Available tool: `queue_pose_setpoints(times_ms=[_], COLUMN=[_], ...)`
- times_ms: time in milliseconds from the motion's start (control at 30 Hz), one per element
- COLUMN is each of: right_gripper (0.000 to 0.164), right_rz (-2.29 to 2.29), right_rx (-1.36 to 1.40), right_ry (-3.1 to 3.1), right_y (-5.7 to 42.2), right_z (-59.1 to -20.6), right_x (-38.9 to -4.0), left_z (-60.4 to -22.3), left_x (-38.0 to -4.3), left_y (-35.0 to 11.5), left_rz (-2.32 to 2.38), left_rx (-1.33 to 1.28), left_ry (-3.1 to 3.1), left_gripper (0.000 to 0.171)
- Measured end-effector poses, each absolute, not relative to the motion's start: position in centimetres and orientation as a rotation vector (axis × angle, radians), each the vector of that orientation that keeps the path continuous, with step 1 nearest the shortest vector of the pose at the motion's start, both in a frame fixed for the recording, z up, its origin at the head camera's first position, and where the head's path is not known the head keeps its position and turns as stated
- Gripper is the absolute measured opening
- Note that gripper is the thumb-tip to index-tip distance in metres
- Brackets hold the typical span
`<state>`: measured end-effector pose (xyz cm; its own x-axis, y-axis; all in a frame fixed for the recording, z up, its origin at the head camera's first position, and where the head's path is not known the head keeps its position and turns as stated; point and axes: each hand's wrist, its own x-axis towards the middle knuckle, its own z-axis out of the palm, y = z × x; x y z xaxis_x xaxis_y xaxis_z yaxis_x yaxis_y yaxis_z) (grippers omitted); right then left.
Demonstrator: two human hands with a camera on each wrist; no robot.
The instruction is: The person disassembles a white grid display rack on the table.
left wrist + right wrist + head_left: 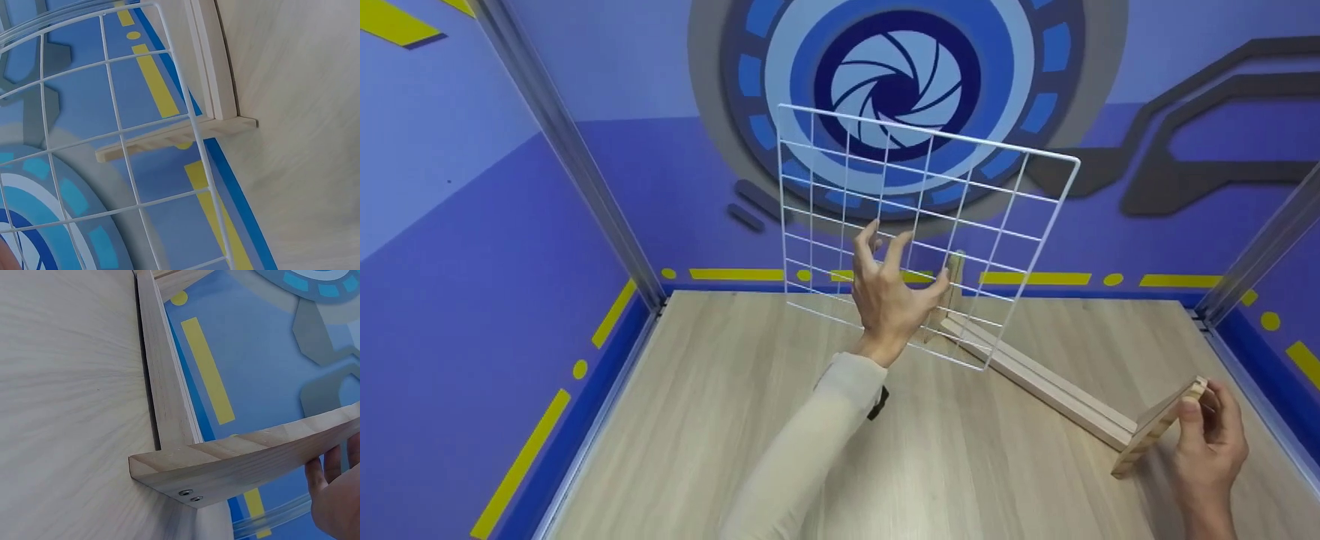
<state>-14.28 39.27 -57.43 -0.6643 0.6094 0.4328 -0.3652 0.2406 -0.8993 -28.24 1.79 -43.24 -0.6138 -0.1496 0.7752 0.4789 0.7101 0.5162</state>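
My left hand [891,296] holds a white wire grid panel [121,132] up and tilted, its bent fingers at the wires near the panel's middle. Below and behind the panel is a wooden stand: a long grooved rail [1046,390] with an upright board across each end. At the near right end, my right hand [1211,450] grips the top of the end board [253,461], thumb on one face and fingers on the other. Two screw heads [185,493] show low on that board. The far end board [169,140] is partly behind the grid in the left wrist view.
The stand rests on a light wood-grain table [720,420]. Blue and purple printed walls [645,180] with yellow dashes rise at the back and sides. Metal posts [566,150] stand at the corners.
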Motion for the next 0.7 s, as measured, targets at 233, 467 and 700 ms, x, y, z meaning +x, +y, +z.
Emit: queue_pose_setpoints(times_ms=[233,467,700], right_gripper=[0.045,0.045,0.043], right_rz=[1.537,1.517,1.488], right_rx=[-0.235,-0.189,-0.174], right_ry=[-1.722,-1.734,-1.749], right_y=[39.4,39.8,40.0], right_z=[-57.7,-57.8,-57.8], right_x=[-14.2,-14.4,-14.6], left_z=[-44.1,-44.4,-44.9], left_x=[-28.2,-28.3,-28.4], left_y=[0.5,-0.6,-1.8], left_rz=[-0.912,-0.929,-0.905], left_rx=[-0.225,-0.206,-0.161], left_ry=[-2.066,-2.077,-2.078], left_gripper=[0.060,0.062,0.063])
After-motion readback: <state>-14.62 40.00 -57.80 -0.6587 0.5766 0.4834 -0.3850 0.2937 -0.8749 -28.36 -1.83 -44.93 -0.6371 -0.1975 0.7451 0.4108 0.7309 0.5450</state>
